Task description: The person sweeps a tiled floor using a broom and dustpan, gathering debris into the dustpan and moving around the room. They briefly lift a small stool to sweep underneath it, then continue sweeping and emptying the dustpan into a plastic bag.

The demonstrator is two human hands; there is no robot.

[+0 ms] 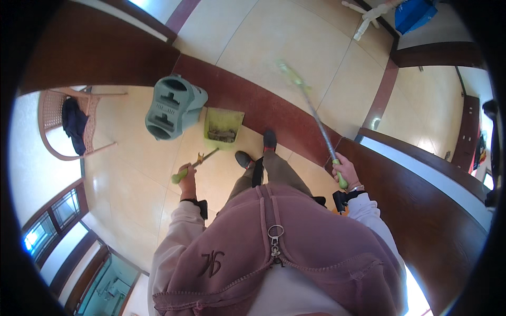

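Note:
My left hand (pixel 187 183) is closed around the green grip of a long-handled dustpan (pixel 236 120). The yellow-green pan rests on the tiles ahead of my feet, with grey-brown debris (pixel 222 135) lying in it. On the other side, my right hand (pixel 346 169) grips the green end of a broom (pixel 319 119). Its thin metal stick slants forward to a light-green head, blurred, over the pale tiles beyond the dark red strip. Close to the dustpan's left stands a grey-green plastic mop bucket (pixel 183 108) with two openings.
A dark red floor strip (pixel 232 87) crosses the doorway ahead of my shoes (pixel 269 139). Dark wooden door panels (pixel 421 216) flank it. At left is a wicker chair (pixel 88 131) with a dark cloth (pixel 75 125). A blue bag (pixel 415 15) and a white stand leg (pixel 369 21) are at far right.

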